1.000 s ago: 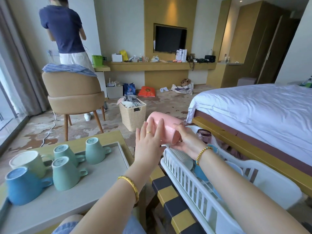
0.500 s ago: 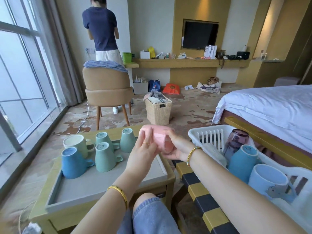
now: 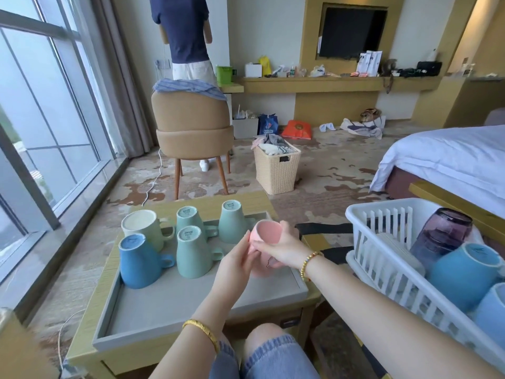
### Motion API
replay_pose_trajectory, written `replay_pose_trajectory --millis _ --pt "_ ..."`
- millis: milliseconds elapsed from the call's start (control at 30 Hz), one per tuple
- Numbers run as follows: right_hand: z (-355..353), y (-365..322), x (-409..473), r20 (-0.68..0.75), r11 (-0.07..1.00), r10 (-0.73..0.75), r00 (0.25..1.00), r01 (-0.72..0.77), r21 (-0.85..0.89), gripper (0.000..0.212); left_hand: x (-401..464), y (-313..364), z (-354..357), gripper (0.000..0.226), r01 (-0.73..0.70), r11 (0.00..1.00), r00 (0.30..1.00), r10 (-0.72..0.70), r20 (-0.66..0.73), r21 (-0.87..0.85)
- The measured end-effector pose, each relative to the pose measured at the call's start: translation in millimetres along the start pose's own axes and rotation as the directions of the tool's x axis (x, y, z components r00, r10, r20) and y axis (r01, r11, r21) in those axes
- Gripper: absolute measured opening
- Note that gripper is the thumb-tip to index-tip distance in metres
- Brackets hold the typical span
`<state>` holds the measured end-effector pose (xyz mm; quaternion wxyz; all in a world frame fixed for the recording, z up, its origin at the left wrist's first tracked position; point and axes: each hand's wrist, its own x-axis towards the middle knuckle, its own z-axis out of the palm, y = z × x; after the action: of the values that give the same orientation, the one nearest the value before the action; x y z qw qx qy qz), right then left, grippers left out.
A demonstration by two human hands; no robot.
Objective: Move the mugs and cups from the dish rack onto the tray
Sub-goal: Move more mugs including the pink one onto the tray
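The smooth pink ceramic mug (image 3: 263, 243) has travelled from above the white slatted plastic dish rack (image 3: 382, 265) across to the shallow grey rectangular tray (image 3: 153, 310) on the low yellow-green wooden desk (image 3: 87, 280). A second ago it was held on its side over the rack's near corner; now it sits over the tray's right-hand part, turned base-up like the mugs already there. Whether its rim has met the tray floor I cannot tell, since both hands cover its lower half. In my judgement the carry is all but done and only the setting-down and release remain.

The right hand (image 3: 281, 251) wraps the mug from the right, its grip curled round the body with the thumb across the front. The left hand (image 3: 236, 265) lies against the mug's left side with fingers (image 3: 247, 248) nearly straight, steadying more than clasping.

Just beyond the hands stand five upturned mugs on the tray: a blue mug (image 3: 138, 261) and a pale green mug (image 3: 195, 253) in front, a cream mug (image 3: 144, 228) and two more green mugs (image 3: 188, 218) (image 3: 232, 224) behind.

To the right, the rack has a purple tinted glass (image 3: 440, 233), a blue mug (image 3: 464, 274) and another pale blue cup (image 3: 492, 307) left in it, so several trips remain.
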<state>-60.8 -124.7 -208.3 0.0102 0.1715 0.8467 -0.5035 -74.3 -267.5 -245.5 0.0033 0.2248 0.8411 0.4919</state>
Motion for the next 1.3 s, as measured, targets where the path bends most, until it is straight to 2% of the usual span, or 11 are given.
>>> replay_pose_trajectory --millis 167,333,433,533,567,633,733,967,1067,1167,1300 --pt "9.2 17.7 20.9 -0.071 0.977 -0.123 0.990 0.108 -0.183 0.110 7.6 -27.2 7.3 0.053 0.102 0.990 0.991 -0.093 0.096 -0.094" --pt "12.7 17.5 28.7 -0.120 0.951 -0.218 0.969 0.184 -0.247 0.105 17.8 -36.0 3.6 0.046 0.094 0.992 0.994 -0.088 0.072 -0.087" --pt "7.3 15.0 27.5 -0.044 0.973 -0.182 0.982 0.174 -0.150 0.097 23.7 -37.9 -7.3 0.021 0.086 0.995 0.991 -0.091 0.095 0.058" --pt "0.2 7.3 25.3 0.155 0.992 0.034 0.987 -0.052 0.113 0.075 34.2 -29.0 -26.6 0.016 0.069 0.960 0.998 -0.065 -0.023 0.272" --pt "-1.1 4.4 25.7 0.193 0.986 0.077 0.978 -0.104 0.130 0.063 39.1 -23.9 -33.5 0.020 0.029 0.952 0.999 -0.018 -0.040 0.303" --pt "-1.8 0.3 27.3 0.168 0.990 0.093 0.981 -0.109 0.091 0.045 49.4 -9.4 -44.3 0.054 -0.103 0.924 0.990 0.061 0.124 0.367" --pt "-0.2 -2.2 30.4 0.121 0.984 0.101 0.987 -0.118 0.136 0.036 58.0 9.4 -44.8 0.069 -0.193 0.832 0.919 -0.032 0.393 0.520" --pt "1.5 -4.5 48.0 0.183 0.978 0.056 0.981 -0.091 0.185 0.044 49.4 10.7 -42.8 0.059 -0.099 0.687 0.954 -0.141 0.265 0.720" --pt "8.5 -4.3 53.2 0.074 0.939 0.019 0.997 -0.043 0.341 0.042 53.1 13.0 -56.2 0.059 -0.061 0.644 0.973 -0.132 0.190 0.763" --pt "14.5 8.0 47.1 -0.093 0.926 0.091 0.992 -0.050 0.375 0.023 64.7 15.8 -62.0 0.082 -0.140 0.612 0.939 -0.166 0.300 0.778" --pt "23.3 26.5 28.0 0.084 0.902 0.149 0.985 -0.170 0.396 0.035 80.2 24.4 -53.2 0.095 -0.367 0.565 0.810 -0.197 0.552 0.739"
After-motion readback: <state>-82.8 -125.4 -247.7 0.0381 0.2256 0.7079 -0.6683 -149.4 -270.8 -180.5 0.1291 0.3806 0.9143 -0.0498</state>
